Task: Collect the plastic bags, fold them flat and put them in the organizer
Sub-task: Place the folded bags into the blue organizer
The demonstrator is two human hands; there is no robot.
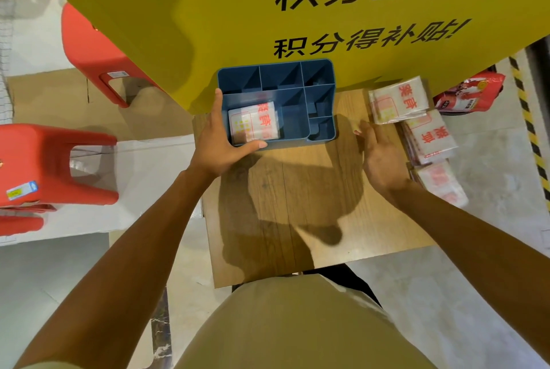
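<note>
Seen from above: blue organizer (323, 95) at far edge of small wooden table (297, 220), hard against yellow sign (208, 11) w/ black lettering. Long axis running left-right; open top facing up. Several small compartments along back row and right side, contents not clear in shadow. Large front-left compartment holding one folded plastic bag (253, 124), white w/ red print, lying flat against compartment's left side, print reading sideways. Left hand (220, 145) grasping organizer's front-left corner, thumb hooked along near wall, fingers up left wall. Right hand (382, 157) released, fingers straight and loose, just above table to right of organizer, holding nothing. More folded bags in loose row down table's right edge: far bag (398, 101) near sign, middle bag (428, 139) overlapping it, near bag (443, 184) partly off table edge, behind right wrist. All white w/ red characters, roughly square, flat. Red printed pouch (470, 95) on floor beyond table's right corner. Two red plastic stools (38, 160) on left, one farther back by sign. Beige clothing at bottom centre.
</note>
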